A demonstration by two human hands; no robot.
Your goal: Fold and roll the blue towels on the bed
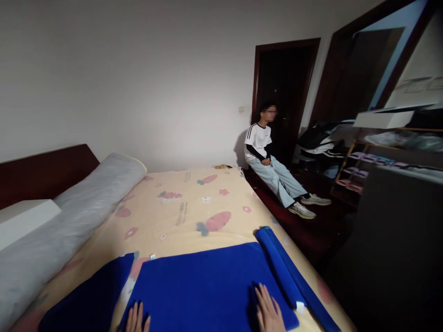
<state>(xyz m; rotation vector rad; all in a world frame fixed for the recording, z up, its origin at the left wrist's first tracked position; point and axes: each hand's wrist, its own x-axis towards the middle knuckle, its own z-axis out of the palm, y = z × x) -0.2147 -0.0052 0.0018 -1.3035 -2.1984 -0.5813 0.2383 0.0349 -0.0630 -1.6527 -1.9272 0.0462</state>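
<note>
A blue cloth (197,281) lies spread flat on the bed, close in front of me. My left hand (136,319) rests at its lower left part, fingers stretched out; the rest of that hand is cut off by the frame's bottom edge. On the right part of the same cloth lies my right hand (267,308), flat with its fingers extended. Just right of it is a rolled blue cloth (280,267) with a white tag, beside another long blue roll (304,286). A second flat blue cloth (90,295) lies to the left, darker in shadow.
The bed (187,207) has a cream sheet with carrot prints. A long grey bolster (93,216) and a white box (27,219) lie along the headboard (48,170). A person (259,143) sits beyond the bed's far corner. A shoe rack (360,170) stands at right.
</note>
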